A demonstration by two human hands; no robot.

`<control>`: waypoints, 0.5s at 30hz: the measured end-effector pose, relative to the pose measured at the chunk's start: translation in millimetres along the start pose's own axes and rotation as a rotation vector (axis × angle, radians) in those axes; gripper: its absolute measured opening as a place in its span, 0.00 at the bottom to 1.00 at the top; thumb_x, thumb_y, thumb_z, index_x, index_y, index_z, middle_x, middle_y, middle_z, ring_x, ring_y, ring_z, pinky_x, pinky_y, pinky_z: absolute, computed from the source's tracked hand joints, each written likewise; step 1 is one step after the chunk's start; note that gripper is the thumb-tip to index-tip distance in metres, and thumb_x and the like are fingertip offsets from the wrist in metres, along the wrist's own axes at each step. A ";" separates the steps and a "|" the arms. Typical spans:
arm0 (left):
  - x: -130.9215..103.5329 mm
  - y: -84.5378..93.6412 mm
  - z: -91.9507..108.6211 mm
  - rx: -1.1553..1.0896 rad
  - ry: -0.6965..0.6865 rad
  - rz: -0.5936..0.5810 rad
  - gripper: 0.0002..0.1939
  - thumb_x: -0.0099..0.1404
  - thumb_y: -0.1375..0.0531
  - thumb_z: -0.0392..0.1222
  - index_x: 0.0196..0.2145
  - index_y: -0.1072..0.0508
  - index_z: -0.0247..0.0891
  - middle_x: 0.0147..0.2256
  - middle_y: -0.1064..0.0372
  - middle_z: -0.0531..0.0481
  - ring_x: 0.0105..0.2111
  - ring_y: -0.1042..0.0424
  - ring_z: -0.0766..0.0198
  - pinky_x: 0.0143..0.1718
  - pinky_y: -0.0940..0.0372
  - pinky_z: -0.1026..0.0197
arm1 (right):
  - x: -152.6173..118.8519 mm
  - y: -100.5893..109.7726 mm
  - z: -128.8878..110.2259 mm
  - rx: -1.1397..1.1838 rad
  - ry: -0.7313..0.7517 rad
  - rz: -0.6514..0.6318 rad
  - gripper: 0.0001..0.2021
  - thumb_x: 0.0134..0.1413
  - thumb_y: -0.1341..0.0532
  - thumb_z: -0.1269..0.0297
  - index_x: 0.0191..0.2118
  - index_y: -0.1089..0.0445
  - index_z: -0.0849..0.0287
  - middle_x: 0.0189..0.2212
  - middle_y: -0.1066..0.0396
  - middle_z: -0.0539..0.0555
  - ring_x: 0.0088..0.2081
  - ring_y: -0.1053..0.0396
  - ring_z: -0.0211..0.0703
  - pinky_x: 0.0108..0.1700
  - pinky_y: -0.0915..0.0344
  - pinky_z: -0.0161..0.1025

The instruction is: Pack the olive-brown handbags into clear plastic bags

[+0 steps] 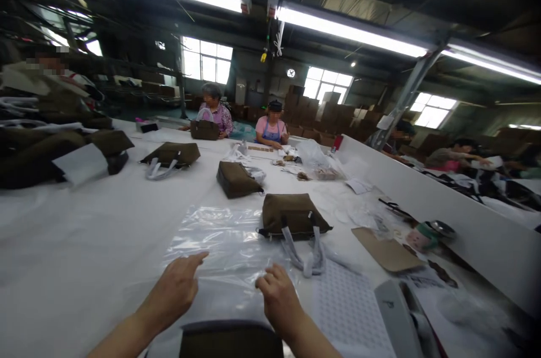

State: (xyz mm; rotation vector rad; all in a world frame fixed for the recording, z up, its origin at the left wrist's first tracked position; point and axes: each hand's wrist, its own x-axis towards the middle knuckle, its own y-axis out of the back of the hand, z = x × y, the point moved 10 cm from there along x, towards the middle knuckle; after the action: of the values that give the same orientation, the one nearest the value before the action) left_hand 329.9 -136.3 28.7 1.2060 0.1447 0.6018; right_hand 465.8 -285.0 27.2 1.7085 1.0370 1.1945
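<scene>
Up close, a worker's left hand (175, 287) lay on a clear plastic bag (220, 245) spread flat on the long white table (84, 234), forefinger stretched out and the other fingers loosely bent, gripping nothing. The right hand (276, 296) was curled at the bag's near edge, fingertips pinched on the film, though whether it truly had hold of it could not be told. Below the wrists, the top of a dark brown bag (230, 341) showed at the table's near edge. Just beyond the plastic stood an olive-brown handbag (293, 214), its paper-wrapped handles (308, 253) trailing toward the right hand. To the right lay a dotted white sheet (350, 307), a brown card piece (386, 251) and a roll of tape (420, 237) near the white divider wall (443, 211). Further along the table sat two more handbags, one (236, 179) in the middle and one (171, 153) to the left, with a heap of brown bags (46, 149) at the left edge. At the far end, a person in a purple top (215, 115) and a person in a pink top (271, 129) sat working, stacked cartons (329, 115) behind them under strip lights (350, 31).
</scene>
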 end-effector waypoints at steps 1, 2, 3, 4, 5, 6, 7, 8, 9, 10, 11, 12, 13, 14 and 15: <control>-0.2 2.7 16.5 0.022 -0.058 0.024 0.30 0.55 0.47 0.37 0.57 0.41 0.37 0.52 0.36 0.43 0.53 0.38 0.52 0.58 0.50 0.46 | 1.6 -0.3 3.3 0.036 -0.082 -0.015 0.14 0.48 0.50 0.81 0.30 0.31 0.57 0.28 0.30 0.53 0.39 0.35 0.45 0.46 0.43 0.40; -0.4 1.6 31.3 0.044 -0.108 0.024 0.35 0.53 0.43 0.39 0.59 0.45 0.38 0.54 0.38 0.43 0.54 0.40 0.51 0.59 0.53 0.44 | 3.0 -0.8 7.3 0.066 -0.174 -0.025 0.15 0.49 0.51 0.81 0.30 0.31 0.58 0.28 0.30 0.53 0.37 0.34 0.44 0.43 0.42 0.39; -0.4 -2.8 42.6 0.064 -0.141 -0.001 0.38 0.51 0.41 0.39 0.60 0.46 0.40 0.53 0.37 0.43 0.54 0.40 0.50 0.59 0.53 0.43 | 4.0 -1.0 10.2 0.084 -0.253 -0.029 0.14 0.50 0.52 0.81 0.30 0.32 0.58 0.28 0.30 0.53 0.35 0.34 0.43 0.40 0.42 0.37; -0.3 -9.1 49.2 0.087 -0.152 -0.042 0.36 0.51 0.42 0.36 0.58 0.44 0.41 0.51 0.35 0.44 0.52 0.38 0.51 0.57 0.50 0.43 | 4.8 -0.1 11.4 0.082 -0.302 -0.022 0.13 0.51 0.51 0.79 0.30 0.33 0.59 0.28 0.30 0.53 0.34 0.34 0.43 0.38 0.42 0.37; -0.2 -14.6 50.7 0.114 -0.138 -0.078 0.29 0.53 0.44 0.33 0.55 0.39 0.41 0.46 0.32 0.45 0.48 0.35 0.53 0.54 0.45 0.45 | 5.5 1.7 10.7 0.060 -0.312 -0.008 0.10 0.51 0.50 0.77 0.30 0.33 0.59 0.29 0.30 0.53 0.34 0.34 0.44 0.37 0.42 0.37; -0.5 -18.6 48.7 0.145 -0.116 -0.107 0.23 0.55 0.47 0.30 0.49 0.34 0.40 0.42 0.31 0.45 0.44 0.33 0.54 0.50 0.41 0.48 | 5.6 3.2 8.4 0.024 -0.285 0.008 0.07 0.49 0.47 0.75 0.31 0.34 0.59 0.29 0.30 0.54 0.35 0.34 0.45 0.38 0.41 0.38; -1.2 -20.3 44.4 0.177 -0.091 -0.121 0.20 0.57 0.51 0.28 0.44 0.31 0.39 0.39 0.30 0.45 0.42 0.32 0.55 0.46 0.38 0.51 | 4.5 3.8 6.5 -0.026 -0.239 0.023 0.05 0.46 0.44 0.74 0.31 0.34 0.59 0.30 0.30 0.54 0.36 0.34 0.47 0.38 0.41 0.39; -2.6 -20.2 38.9 0.209 -0.072 -0.124 0.20 0.57 0.53 0.25 0.40 0.30 0.39 0.38 0.31 0.45 0.40 0.32 0.56 0.43 0.37 0.53 | 2.0 2.8 5.5 -0.088 -0.182 0.035 0.07 0.42 0.42 0.75 0.31 0.34 0.59 0.31 0.30 0.53 0.36 0.34 0.48 0.38 0.41 0.39; -4.8 -19.8 33.0 0.241 -0.057 -0.130 0.20 0.56 0.54 0.23 0.38 0.29 0.39 0.39 0.31 0.44 0.40 0.32 0.56 0.42 0.37 0.54 | -1.7 0.3 5.7 -0.158 -0.123 0.048 0.10 0.39 0.41 0.77 0.32 0.34 0.58 0.30 0.30 0.53 0.35 0.34 0.48 0.37 0.41 0.39; -7.5 -19.7 27.0 0.269 -0.046 -0.142 0.22 0.54 0.54 0.22 0.39 0.29 0.39 0.39 0.31 0.44 0.40 0.31 0.56 0.42 0.37 0.55 | -6.0 -2.9 6.7 -0.231 -0.064 0.069 0.13 0.38 0.42 0.80 0.32 0.34 0.58 0.29 0.30 0.52 0.33 0.34 0.47 0.35 0.41 0.38; -10.8 -20.5 21.6 0.290 -0.040 -0.165 0.24 0.52 0.54 0.21 0.41 0.30 0.39 0.40 0.31 0.45 0.40 0.31 0.56 0.42 0.37 0.55 | -10.2 -6.3 8.2 -0.301 -0.008 0.101 0.15 0.37 0.43 0.82 0.32 0.34 0.57 0.28 0.29 0.51 0.31 0.33 0.46 0.33 0.41 0.37; -14.3 -21.7 17.4 0.305 -0.042 -0.190 0.27 0.50 0.53 0.20 0.44 0.31 0.40 0.40 0.30 0.45 0.40 0.31 0.56 0.42 0.37 0.55 | -14.2 -9.1 9.7 -0.366 0.044 0.144 0.17 0.37 0.44 0.84 0.33 0.34 0.56 0.27 0.30 0.50 0.29 0.33 0.45 0.31 0.41 0.37; -17.7 -22.2 15.1 0.315 -0.054 -0.206 0.29 0.50 0.53 0.20 0.46 0.32 0.41 0.40 0.30 0.45 0.40 0.31 0.56 0.42 0.37 0.55 | -17.6 -11.8 10.9 -0.417 0.090 0.191 0.17 0.38 0.45 0.84 0.33 0.33 0.56 0.25 0.30 0.49 0.28 0.33 0.44 0.30 0.41 0.37; -20.6 -21.3 14.4 0.322 -0.075 -0.207 0.29 0.50 0.52 0.21 0.48 0.33 0.41 0.41 0.30 0.45 0.41 0.31 0.56 0.42 0.36 0.55 | -20.4 -14.1 11.8 -0.450 0.131 0.232 0.16 0.40 0.45 0.84 0.33 0.33 0.55 0.24 0.30 0.49 0.27 0.33 0.44 0.29 0.41 0.37; -23.1 -19.0 14.5 0.330 -0.096 -0.194 0.29 0.51 0.51 0.21 0.48 0.34 0.41 0.42 0.30 0.45 0.41 0.31 0.56 0.43 0.36 0.56 | -22.7 -15.7 13.0 -0.472 0.157 0.265 0.15 0.41 0.44 0.82 0.32 0.32 0.54 0.24 0.30 0.49 0.26 0.32 0.44 0.29 0.41 0.37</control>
State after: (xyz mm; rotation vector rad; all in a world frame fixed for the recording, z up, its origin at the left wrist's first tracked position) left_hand 323.5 -164.4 12.0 1.5172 0.2845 0.3566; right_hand 470.4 -302.4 2.6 1.4193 0.5600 1.6168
